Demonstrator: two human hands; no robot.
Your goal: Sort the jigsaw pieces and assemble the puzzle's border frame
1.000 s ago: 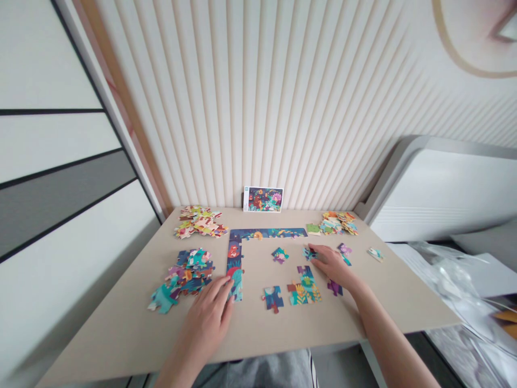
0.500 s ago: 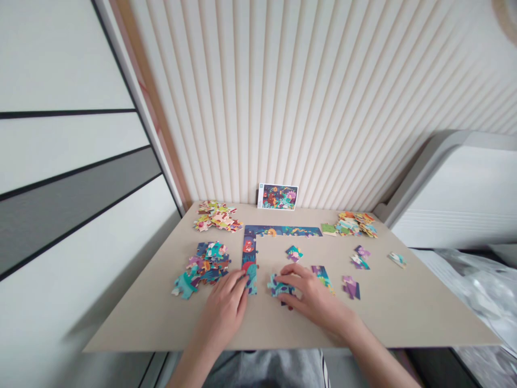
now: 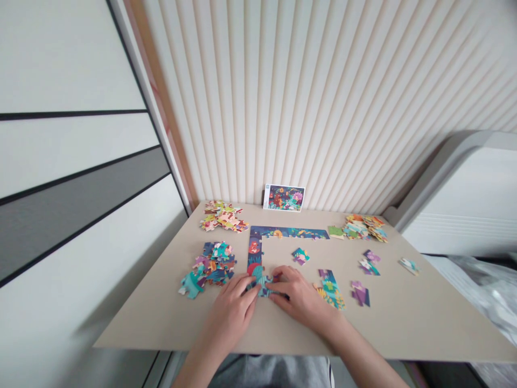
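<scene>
An L-shaped run of joined jigsaw pieces (image 3: 254, 249) lies on the table, its lower end between my hands. My left hand (image 3: 233, 306) presses the left edge of that lower end, thumb and fingertips bent onto it. At the strip's right side, my right hand (image 3: 298, 295) grips a teal and blue puzzle piece (image 3: 265, 284) against it. The fingers partly cover the piece, so I cannot tell whether it is interlocked. Beside my right hand lies a joined section with yellow coral (image 3: 331, 289). Above is a single teal puzzle piece (image 3: 300, 256).
Loose-piece piles lie at left (image 3: 214, 264), back left (image 3: 223, 216) and back right (image 3: 358, 226). More pieces (image 3: 360, 293) sit at right. A picture card (image 3: 284, 198) leans on the ribbed wall (image 3: 250, 108). The table's front edge is near my forearms.
My right hand has moved left with the puzzle piece, bringing it up to the strip's lower end. My left hand stays at the strip. The view has shifted slightly.
</scene>
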